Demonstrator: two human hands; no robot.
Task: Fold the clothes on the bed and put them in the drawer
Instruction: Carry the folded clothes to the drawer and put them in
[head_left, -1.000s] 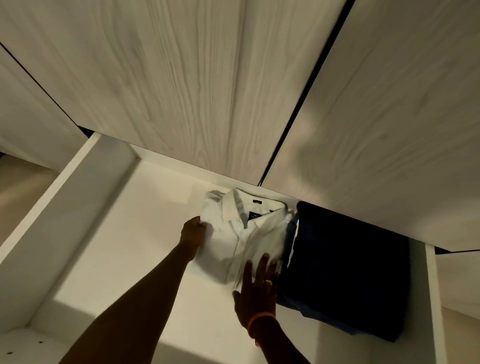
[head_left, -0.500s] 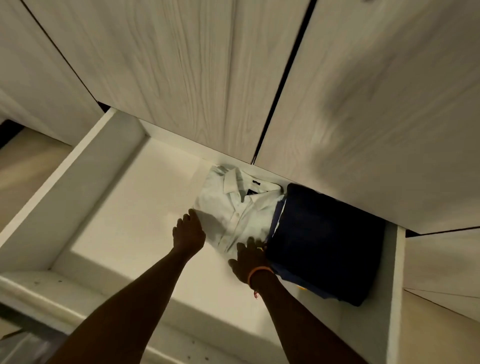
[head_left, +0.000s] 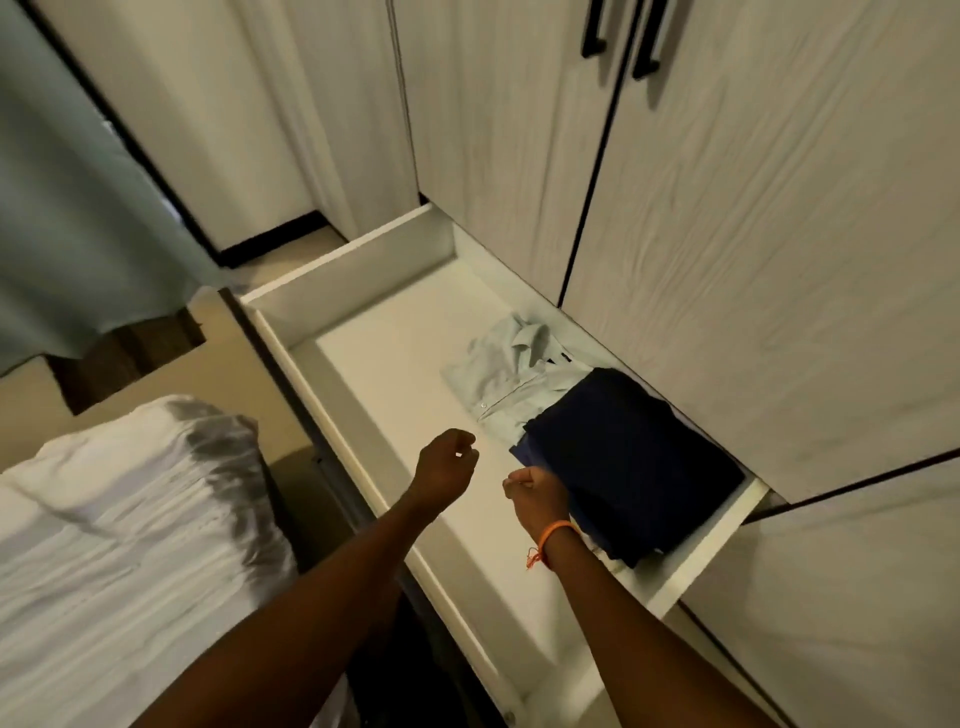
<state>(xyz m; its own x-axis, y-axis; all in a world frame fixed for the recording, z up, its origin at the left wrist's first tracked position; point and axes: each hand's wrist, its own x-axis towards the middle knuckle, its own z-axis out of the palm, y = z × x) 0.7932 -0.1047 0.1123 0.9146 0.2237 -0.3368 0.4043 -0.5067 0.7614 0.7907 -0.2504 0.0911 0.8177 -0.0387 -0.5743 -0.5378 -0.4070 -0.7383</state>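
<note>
The folded white shirt (head_left: 511, 376) lay in the open drawer (head_left: 358, 260), just beyond both hands, touching a folded navy garment (head_left: 631, 457) beside the right hand (head_left: 535, 496). Both hands hovered over the drawer, fingers curled, holding nothing; the left hand (head_left: 447, 465) was nearer the bed (head_left: 104, 519). Wardrobe doors (head_left: 753, 208) stood beyond.
</note>
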